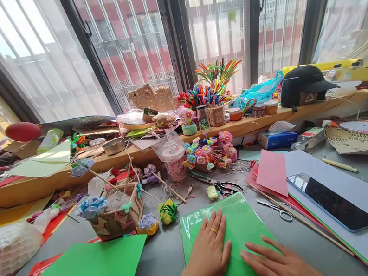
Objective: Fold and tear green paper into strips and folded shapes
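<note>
A pack of green paper in clear wrap (198, 222) lies on the grey table in front of me. My left hand (208, 251), with a ring and a dark watch at the wrist, rests flat on it with fingers stretched out. My right hand (279, 265) also lies flat on the green paper at its lower right, fingers extended toward the left hand. Neither hand holds anything.
A loose green sheet (89, 269) lies to the left. Small scissors (277, 208), a thin wooden stick (299, 218), a phone (332, 201) on stacked coloured sheets and a pink sheet (271, 172) lie to the right. A basket with paper flowers (115, 213), black-handled scissors (218, 183) and craft clutter fill the back.
</note>
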The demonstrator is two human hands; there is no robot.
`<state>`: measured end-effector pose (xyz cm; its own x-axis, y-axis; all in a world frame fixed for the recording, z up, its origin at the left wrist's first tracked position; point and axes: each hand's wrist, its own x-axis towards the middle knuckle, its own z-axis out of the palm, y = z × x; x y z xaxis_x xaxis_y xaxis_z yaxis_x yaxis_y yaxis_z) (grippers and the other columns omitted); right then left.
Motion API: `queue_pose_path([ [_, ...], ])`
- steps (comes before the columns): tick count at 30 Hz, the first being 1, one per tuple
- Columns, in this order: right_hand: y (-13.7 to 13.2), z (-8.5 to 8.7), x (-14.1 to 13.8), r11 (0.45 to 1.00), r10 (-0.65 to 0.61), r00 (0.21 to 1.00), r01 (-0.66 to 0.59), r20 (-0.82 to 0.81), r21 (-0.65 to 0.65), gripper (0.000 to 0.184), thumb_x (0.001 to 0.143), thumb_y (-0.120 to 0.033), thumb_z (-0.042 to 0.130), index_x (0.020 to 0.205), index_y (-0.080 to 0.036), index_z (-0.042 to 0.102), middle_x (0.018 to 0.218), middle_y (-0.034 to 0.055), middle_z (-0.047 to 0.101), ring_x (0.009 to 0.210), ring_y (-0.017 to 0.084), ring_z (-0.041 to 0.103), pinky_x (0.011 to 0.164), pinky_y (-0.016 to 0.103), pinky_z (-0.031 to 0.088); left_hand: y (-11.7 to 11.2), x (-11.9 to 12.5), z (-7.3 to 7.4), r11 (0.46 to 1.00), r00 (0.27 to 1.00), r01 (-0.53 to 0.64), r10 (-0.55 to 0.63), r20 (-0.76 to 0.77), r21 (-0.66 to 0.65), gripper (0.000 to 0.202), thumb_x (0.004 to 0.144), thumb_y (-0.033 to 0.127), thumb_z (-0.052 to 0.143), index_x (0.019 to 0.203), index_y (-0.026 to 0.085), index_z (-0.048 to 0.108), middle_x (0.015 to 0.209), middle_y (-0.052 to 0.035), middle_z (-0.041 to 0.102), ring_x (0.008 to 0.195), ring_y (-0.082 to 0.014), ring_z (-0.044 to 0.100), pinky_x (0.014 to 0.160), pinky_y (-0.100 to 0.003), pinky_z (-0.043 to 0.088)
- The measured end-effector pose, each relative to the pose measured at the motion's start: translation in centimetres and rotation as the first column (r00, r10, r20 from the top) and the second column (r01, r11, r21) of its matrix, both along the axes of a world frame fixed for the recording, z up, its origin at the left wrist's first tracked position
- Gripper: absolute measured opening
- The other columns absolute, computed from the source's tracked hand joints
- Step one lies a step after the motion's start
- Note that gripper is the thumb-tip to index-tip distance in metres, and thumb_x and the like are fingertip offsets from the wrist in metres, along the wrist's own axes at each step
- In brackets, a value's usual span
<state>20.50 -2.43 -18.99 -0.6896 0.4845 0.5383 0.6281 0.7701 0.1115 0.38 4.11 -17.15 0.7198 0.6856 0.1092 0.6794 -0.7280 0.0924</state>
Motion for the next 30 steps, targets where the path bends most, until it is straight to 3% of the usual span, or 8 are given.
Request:
queue_pose_path([
  [2, 1.7, 1.0, -1.2, 0.989, -0.074, 0.995, 0.082, 0.066, -0.125, 0.051, 0.074, -0.011, 0.039, 0.125, -0.011, 0.037, 0.112, 0.0058, 0.058, 0.107, 0.021, 0.049, 0.091, 0.036, 0.038, 0.0, -0.1, -0.2, 1.0, 1.0, 0.0, 0.0, 0.004, 0.021, 0.047, 0.089, 0.031, 0.026, 0.132, 0.014, 0.019, 0.138, -0.0088, 0.02, 0.126, -0.0209, 0.016, 0.101, -0.041, 0.025],
  [5, 2.5, 1.9, -2.2, 0.98, -0.083, 0.99, 0.102, 0.118, -0.169, 0.05, 0.071, -0.012, 0.039, 0.121, -0.008, 0.043, 0.113, 0.0099, 0.057, 0.109, 0.025, 0.047, 0.093, 0.04, 0.035, 0.1, 0.0, -0.4, 0.999, 1.0, -0.015, 0.015, 0.002, 0.032, 0.046, 0.089, 0.03, 0.024, 0.132, 0.014, 0.02, 0.138, -0.009, 0.021, 0.126, -0.0209, 0.017, 0.1, -0.042, 0.026],
  [11, 0.5, 1.8, -1.0, 0.991, -0.043, 0.988, 0.024, 0.145, 0.128, 0.033, 0.081, -0.011, 0.036, 0.11, -0.009, 0.052, 0.104, 0.0034, 0.063, 0.099, 0.015, 0.055, 0.088, 0.026, 0.04, -0.1, 0.2, -0.4, 0.998, 0.998, -0.061, 0.061, -0.025, 0.006, 0.048, 0.088, 0.03, 0.027, 0.132, 0.011, 0.021, 0.138, -0.011, 0.019, 0.126, -0.0226, 0.016, 0.1, -0.043, 0.025],
  [14, -0.3, 1.9, -0.2, 0.984, -0.026, 0.993, 0.006, 0.112, 0.179, 0.028, 0.084, -0.013, 0.037, 0.107, -0.015, 0.054, 0.099, -0.0014, 0.066, 0.095, 0.013, 0.056, 0.088, 0.023, 0.038, -0.5, 0.1, -0.5, 0.996, 0.995, -0.092, 0.092, -0.023, 0.016, 0.048, 0.088, 0.031, 0.028, 0.131, 0.01, 0.024, 0.137, -0.0115, 0.02, 0.125, -0.0242, 0.017, 0.1, -0.044, 0.026],
  [17, -0.5, 1.9, 0.7, 0.99, -0.061, 0.993, 0.047, 0.099, 0.135, 0.029, 0.086, -0.023, 0.037, 0.112, -0.018, 0.051, 0.103, -0.0024, 0.064, 0.097, 0.014, 0.055, 0.084, 0.024, 0.04, -1.2, -0.2, -0.5, 0.992, 0.992, -0.124, 0.125, -0.027, 0.036, 0.048, 0.088, 0.032, 0.028, 0.13, 0.009, 0.026, 0.136, -0.0127, 0.022, 0.124, -0.0255, 0.021, 0.098, -0.044, 0.029],
  [22, -0.1, 0.9, 1.8, 0.978, -0.16, 0.975, 0.136, 0.151, 0.155, 0.059, 0.082, -0.05, 0.035, 0.13, -0.016, 0.03, 0.111, 0.0047, 0.059, 0.095, 0.022, 0.056, 0.073, 0.03, 0.044, -1.9, -1.7, 0.2, 0.986, 0.993, -0.111, 0.115, -0.026, 0.128, 0.044, 0.087, 0.025, 0.031, 0.129, 0.011, 0.029, 0.136, -0.013, 0.025, 0.123, -0.0256, 0.024, 0.096, -0.044, 0.031],
  [26, 0.4, 0.2, 1.3, 0.98, -0.159, 0.966, 0.131, 0.202, 0.147, 0.062, 0.08, -0.054, 0.034, 0.128, -0.015, 0.033, 0.115, 0.0064, 0.056, 0.097, 0.025, 0.055, 0.073, 0.033, 0.043, -2.1, -3.8, 1.0, 0.964, 0.992, -0.121, 0.129, -0.017, 0.236, 0.05, 0.084, 0.014, 0.031, 0.132, 0.015, 0.019, 0.136, -0.0113, 0.026, 0.124, -0.0234, 0.022, 0.095, -0.042, 0.033],
  [30, 0.5, 0.8, 0.1, 0.993, -0.107, 0.973, 0.113, 0.206, -0.016, 0.063, 0.078, -0.058, 0.034, 0.124, -0.016, 0.04, 0.119, 0.0089, 0.052, 0.102, 0.028, 0.052, 0.077, 0.035, 0.042, -2.0, -5.1, 1.1, 0.94, 0.988, -0.136, 0.15, -0.021, 0.311, 0.057, 0.087, 0.025, 0.032, 0.134, 0.018, 0.001, 0.135, -0.0134, 0.028, 0.123, -0.0239, 0.025, 0.092, -0.044, 0.036],
])
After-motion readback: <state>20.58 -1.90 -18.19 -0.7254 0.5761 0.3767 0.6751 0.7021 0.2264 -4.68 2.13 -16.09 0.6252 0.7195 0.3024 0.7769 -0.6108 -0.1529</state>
